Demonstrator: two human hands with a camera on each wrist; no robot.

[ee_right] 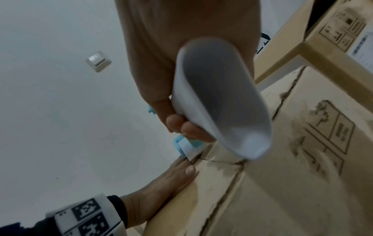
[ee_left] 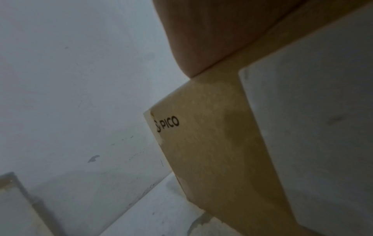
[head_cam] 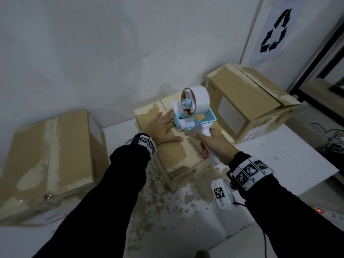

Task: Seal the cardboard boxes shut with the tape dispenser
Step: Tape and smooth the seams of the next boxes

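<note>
A small cardboard box (head_cam: 176, 153) stands in the middle of the white table, its top flaps closed with a seam running front to back. My left hand (head_cam: 162, 127) lies flat with straight fingers on the left flap (ee_right: 193, 188), pressing it down. My right hand (head_cam: 214, 144) grips the white handle (ee_right: 218, 102) of a blue and white tape dispenser (head_cam: 193, 110) carrying a white tape roll. The dispenser's front roller (ee_right: 186, 147) rests on the seam near the box's far half. In the left wrist view only my palm (ee_left: 212, 32) and the box's side (ee_left: 212, 143) show.
A larger box (head_cam: 50, 157) lies at the left of the table (head_cam: 279, 151). Another box (head_cam: 249, 101) stands at the back right, close to the dispenser. The wall is right behind the boxes, with a light switch (ee_right: 98, 60). Cables and a power strip (head_cam: 331, 215) sit at the right.
</note>
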